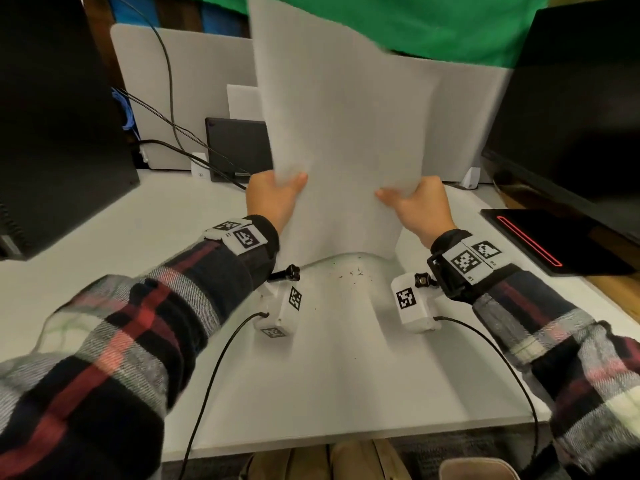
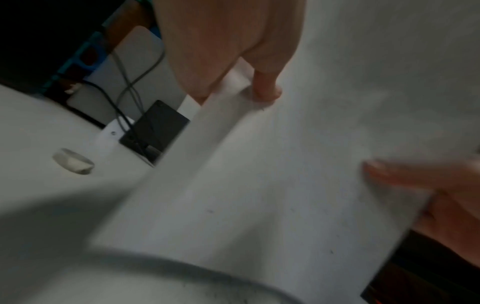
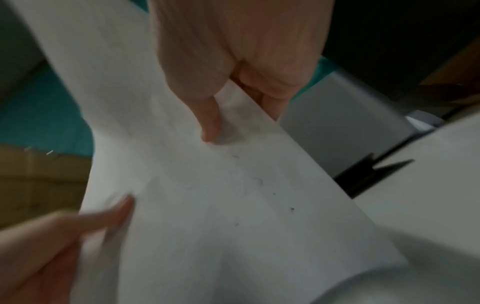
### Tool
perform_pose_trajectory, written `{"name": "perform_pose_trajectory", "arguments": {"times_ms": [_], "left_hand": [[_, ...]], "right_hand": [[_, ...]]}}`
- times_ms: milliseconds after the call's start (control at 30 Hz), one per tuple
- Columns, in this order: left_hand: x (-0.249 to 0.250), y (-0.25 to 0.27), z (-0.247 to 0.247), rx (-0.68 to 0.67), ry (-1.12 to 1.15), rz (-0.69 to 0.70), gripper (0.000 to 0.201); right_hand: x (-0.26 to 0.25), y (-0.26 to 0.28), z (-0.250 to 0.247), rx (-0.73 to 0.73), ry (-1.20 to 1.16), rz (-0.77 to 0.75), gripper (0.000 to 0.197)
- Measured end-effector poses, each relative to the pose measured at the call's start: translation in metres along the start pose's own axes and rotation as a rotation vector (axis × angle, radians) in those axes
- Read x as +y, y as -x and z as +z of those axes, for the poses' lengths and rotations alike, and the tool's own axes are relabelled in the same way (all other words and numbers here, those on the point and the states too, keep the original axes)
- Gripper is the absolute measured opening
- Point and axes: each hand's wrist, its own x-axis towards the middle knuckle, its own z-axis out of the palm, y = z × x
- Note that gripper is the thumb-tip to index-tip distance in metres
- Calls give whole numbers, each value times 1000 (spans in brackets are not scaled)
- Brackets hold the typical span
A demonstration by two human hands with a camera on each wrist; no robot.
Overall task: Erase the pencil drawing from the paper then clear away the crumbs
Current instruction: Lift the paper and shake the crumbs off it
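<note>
Left hand (image 1: 273,197) and right hand (image 1: 417,206) pinching upright paper (image 1: 346,133), thumbs in front, crumbs (image 1: 353,271) seemingly below

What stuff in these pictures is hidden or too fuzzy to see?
- Paper, head view: motion blur hides any leftover pencil marks; its top is cut off by the frame edge.
- Left hand and right hand, head view: the fingers sit behind the sheet; only thumbs show.
- Crumbs, head view: too small to count.
- Pale round thing, left wrist view: too blurred to identify.
</note>
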Motion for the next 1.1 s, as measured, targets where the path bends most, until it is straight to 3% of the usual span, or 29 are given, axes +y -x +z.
{"name": "perform_pose_trajectory", "arguments": {"times_ms": [100, 433, 633, 833, 1000, 1100], "left_hand": [[0, -4, -5, 4, 7, 13, 30], [9, -1, 4, -51, 158, -4, 24], [11, -5, 2, 5, 114, 33, 24], [21, -6, 5, -56, 179, 40, 23], [40, -19, 7, 113, 271, 47, 14], [43, -22, 9, 97, 166, 55, 17]], "right_hand": [[1, -4, -4, 50, -30, 27, 17], [-6, -1, 2, -21, -129, -24, 25], [-6, -10, -7, 106, -67, -32, 26], [0, -6, -7, -3, -161, -20, 24], [-2, -2, -6, -86, -215, -18, 20], [-3, -2, -8, -89, -243, -36, 18]]}}
